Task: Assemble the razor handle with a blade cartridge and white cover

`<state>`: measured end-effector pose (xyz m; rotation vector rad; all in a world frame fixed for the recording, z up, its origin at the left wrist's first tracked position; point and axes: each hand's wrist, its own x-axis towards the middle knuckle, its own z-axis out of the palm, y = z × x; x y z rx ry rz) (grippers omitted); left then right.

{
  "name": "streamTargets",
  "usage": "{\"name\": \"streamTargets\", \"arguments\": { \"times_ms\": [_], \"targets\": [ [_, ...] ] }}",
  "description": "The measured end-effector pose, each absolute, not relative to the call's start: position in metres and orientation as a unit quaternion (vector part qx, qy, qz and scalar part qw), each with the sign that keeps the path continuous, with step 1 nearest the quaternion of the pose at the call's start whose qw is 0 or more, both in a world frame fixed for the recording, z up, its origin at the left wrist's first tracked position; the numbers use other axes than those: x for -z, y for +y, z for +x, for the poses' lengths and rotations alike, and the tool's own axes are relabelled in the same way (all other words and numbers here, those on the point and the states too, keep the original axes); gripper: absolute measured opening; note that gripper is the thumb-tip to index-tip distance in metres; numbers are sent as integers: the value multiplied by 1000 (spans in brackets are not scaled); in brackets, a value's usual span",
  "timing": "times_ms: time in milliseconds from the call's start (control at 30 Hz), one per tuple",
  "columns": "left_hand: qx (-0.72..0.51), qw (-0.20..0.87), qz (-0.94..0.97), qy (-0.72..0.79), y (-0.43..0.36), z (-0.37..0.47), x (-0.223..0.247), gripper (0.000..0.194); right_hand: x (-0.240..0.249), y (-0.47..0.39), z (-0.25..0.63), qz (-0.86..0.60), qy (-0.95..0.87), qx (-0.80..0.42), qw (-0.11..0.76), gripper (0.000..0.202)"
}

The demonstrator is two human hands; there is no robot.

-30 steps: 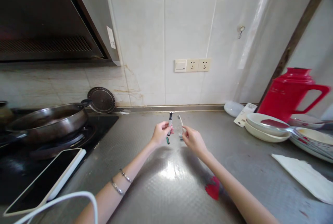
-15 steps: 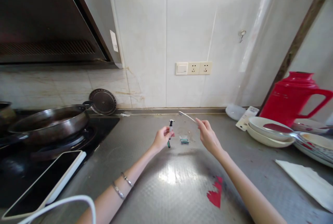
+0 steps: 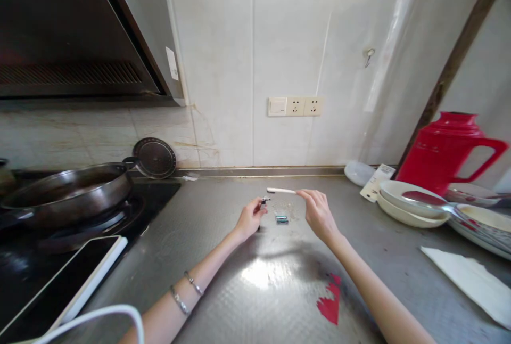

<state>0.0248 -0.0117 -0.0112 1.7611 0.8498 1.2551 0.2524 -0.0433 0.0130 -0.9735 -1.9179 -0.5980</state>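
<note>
My left hand (image 3: 248, 219) is closed around a small razor (image 3: 264, 202), whose narrow T-shaped head shows above the fingers; most of its handle is hidden by the hand. In my right hand (image 3: 320, 215) a white toothbrush (image 3: 284, 191) is pinched by its handle. Its dark-bristled head points left, just above and slightly right of the razor head, with no clear contact visible. Between the hands, small teal-and-dark strips that look like razor cartridges (image 3: 281, 219) lie on the metal counter (image 3: 223, 285).
A pan (image 3: 72, 192) stands on the stove at left, near a phone (image 3: 64, 291) and a white cable (image 3: 104, 309). Torn red paper (image 3: 329, 301) lies in front. At right are stacked bowls (image 3: 411, 213), a red thermos (image 3: 443, 155) and a white paper sheet (image 3: 467, 283).
The toothbrush has swung from slanted to nearly level, its head moving left and down toward the razor. The razor has tipped, with its head now lower. The view has shifted slightly.
</note>
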Motion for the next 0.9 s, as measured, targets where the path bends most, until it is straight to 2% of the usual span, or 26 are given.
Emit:
{"name": "streamTargets", "arguments": {
  "times_ms": [300, 600, 767, 900],
  "targets": [
    [-485, 386, 710, 334, -11, 26, 14, 11, -15, -51, 245, -396, -795, 243, 390, 64],
    [-480, 373, 719, 336, -8, 22, 11, 6, -11, -42, 257, -397, -768, 237, 443, 60],
    [-475, 361, 731, 330, -3, 21, 16, 4, -8, -43, 251, -383, -796, 213, 418, 59],
    [-481, 346, 736, 329, -3, 20, 13, 3, -6, -40, 259, -399, -780, 221, 429, 62]
  ]
}}
